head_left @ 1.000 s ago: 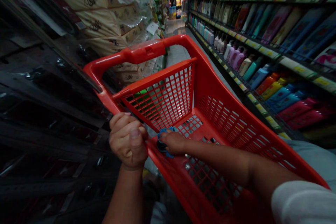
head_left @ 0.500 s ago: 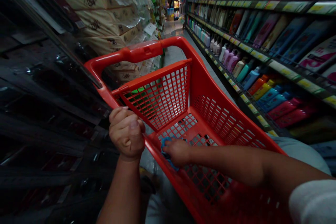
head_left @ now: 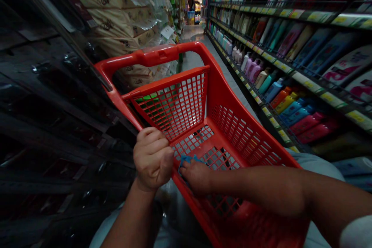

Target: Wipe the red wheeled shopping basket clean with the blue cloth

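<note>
beige wrapped packs [head_left: 116, 15] stacked far left | left hand [head_left: 152, 159]: fingers [head_left: 151, 141] curled tight round side rim of red plastic mesh shopping cart [head_left: 154, 57] | right hand [head_left: 196, 176]: fingers pressed together, pinching crumpled blue cloth [head_left: 186, 161] on cart floor | right: shelves of colourful plastic bottles [head_left: 290, 66]

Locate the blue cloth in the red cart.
In the head view, the blue cloth sits on the mesh floor of the red cart, under the right hand, just right of the left hand gripping the cart's rim.
</note>
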`<move>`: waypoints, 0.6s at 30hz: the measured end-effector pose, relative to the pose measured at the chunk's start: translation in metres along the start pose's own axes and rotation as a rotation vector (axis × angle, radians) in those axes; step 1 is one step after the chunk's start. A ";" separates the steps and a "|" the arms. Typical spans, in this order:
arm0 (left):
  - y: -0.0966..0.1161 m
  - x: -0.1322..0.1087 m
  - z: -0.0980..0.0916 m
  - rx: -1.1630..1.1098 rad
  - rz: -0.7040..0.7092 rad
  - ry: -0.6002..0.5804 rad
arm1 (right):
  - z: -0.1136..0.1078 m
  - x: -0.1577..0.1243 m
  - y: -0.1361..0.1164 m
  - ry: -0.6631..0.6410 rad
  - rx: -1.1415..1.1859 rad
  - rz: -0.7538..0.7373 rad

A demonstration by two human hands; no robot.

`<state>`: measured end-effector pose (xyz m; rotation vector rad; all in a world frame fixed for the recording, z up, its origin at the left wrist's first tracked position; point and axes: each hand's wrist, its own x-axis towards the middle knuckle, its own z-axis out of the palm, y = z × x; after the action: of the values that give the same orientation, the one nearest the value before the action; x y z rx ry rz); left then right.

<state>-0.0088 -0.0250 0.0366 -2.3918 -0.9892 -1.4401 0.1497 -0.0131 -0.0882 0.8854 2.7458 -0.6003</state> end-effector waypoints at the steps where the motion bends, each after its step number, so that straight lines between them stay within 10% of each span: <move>1: 0.005 -0.001 0.000 -0.007 0.012 -0.024 | 0.000 -0.004 0.000 -0.003 -0.008 -0.044; 9: 0.021 -0.007 -0.001 0.034 0.045 -0.088 | -0.033 -0.025 0.059 -0.141 -0.192 0.488; 15: 0.026 -0.012 0.003 0.012 -0.029 -0.044 | 0.001 -0.034 -0.006 -0.174 -0.139 -0.028; 18: 0.039 -0.016 0.006 0.017 -0.060 -0.031 | 0.005 -0.033 0.002 -0.100 -0.107 -0.166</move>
<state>0.0148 -0.0588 0.0265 -2.3985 -1.0853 -1.4128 0.1777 -0.0311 -0.0830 0.5922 2.7485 -0.5048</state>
